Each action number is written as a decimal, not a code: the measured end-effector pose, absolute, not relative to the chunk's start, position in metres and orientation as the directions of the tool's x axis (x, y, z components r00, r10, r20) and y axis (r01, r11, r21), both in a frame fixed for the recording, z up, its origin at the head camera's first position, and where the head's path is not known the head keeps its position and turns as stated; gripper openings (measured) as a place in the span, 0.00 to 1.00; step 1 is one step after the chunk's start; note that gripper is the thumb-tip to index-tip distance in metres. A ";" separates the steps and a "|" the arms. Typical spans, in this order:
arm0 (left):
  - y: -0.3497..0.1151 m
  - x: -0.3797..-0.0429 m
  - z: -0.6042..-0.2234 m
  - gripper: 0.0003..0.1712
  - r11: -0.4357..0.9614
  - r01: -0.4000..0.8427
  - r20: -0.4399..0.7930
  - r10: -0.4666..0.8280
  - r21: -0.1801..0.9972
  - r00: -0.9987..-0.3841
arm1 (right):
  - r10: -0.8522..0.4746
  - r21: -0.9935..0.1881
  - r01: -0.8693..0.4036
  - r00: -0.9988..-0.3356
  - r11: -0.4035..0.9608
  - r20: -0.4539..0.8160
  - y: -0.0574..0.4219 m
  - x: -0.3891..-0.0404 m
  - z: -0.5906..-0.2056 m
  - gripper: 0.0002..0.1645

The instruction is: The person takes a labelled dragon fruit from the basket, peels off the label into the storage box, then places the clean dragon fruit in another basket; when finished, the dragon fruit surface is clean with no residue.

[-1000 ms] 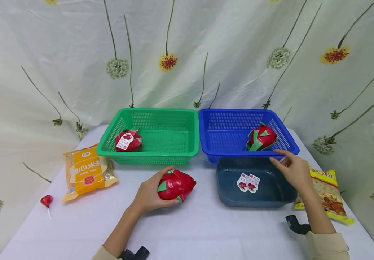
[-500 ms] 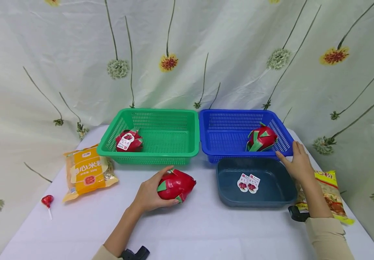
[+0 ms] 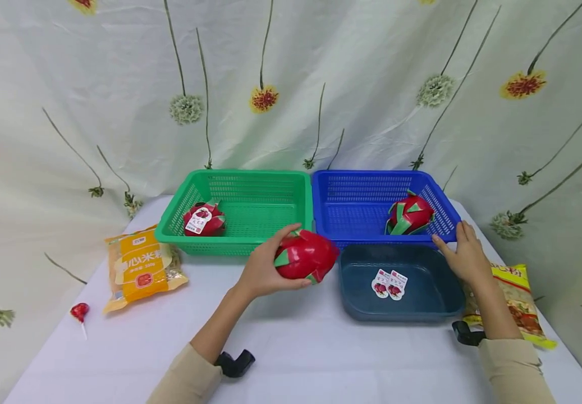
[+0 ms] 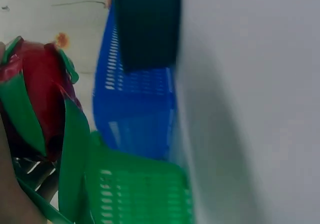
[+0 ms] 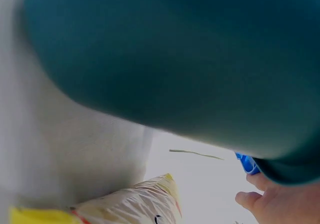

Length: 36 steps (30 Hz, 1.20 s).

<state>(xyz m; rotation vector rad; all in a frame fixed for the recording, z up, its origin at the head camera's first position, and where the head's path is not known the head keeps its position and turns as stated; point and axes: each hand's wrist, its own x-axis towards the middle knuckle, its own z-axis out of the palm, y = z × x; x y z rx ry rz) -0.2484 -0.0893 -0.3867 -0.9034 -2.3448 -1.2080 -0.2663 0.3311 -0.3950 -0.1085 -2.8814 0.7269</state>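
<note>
My left hand (image 3: 261, 270) holds a red dragon fruit (image 3: 316, 255) with green scales, thumb below and fingers above, in front of the green basket (image 3: 235, 241). In the left wrist view the dragon fruit (image 4: 42, 94) fills the left side. My right hand (image 3: 464, 255) rests at the front right corner of the blue basket (image 3: 371, 238), thumb at the front rim and fingers fairly straight along the side. A second dragon fruit (image 3: 411, 214) lies in the blue basket. Another dragon fruit (image 3: 212, 223) with a white label (image 3: 198, 220) lies in the green one.
A dark teal bin (image 3: 361, 310) with two labels (image 3: 397, 285) stands before the blue basket. A yellow bag (image 3: 520, 303) lies right of it, partly behind my right arm. At left are an orange bag (image 3: 141, 266) and a red lollipop (image 3: 79, 311). A flowered cloth (image 3: 371, 67) hangs behind.
My left hand has raised the dragon fruit and carried it forward and right toward the baskets. My right hand moved from above the teal bin to the blue basket's corner.
</note>
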 end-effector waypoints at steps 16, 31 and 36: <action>0.039 -0.375 -0.312 0.41 0.410 0.575 0.537 0.215 0.709 -0.816 | 0.114 -0.507 0.030 -0.984 0.862 0.136 0.334 -0.268 -0.394 0.55; 0.070 -0.413 -0.359 0.35 0.431 0.354 0.281 0.226 0.830 -0.933 | 0.122 -0.517 0.001 -0.972 0.856 0.202 0.328 -0.268 -0.402 0.54; 0.076 -0.419 -0.375 0.34 0.483 0.252 0.146 0.246 0.838 -0.958 | 0.122 -0.512 -0.005 -0.969 0.859 0.213 0.330 -0.266 -0.402 0.53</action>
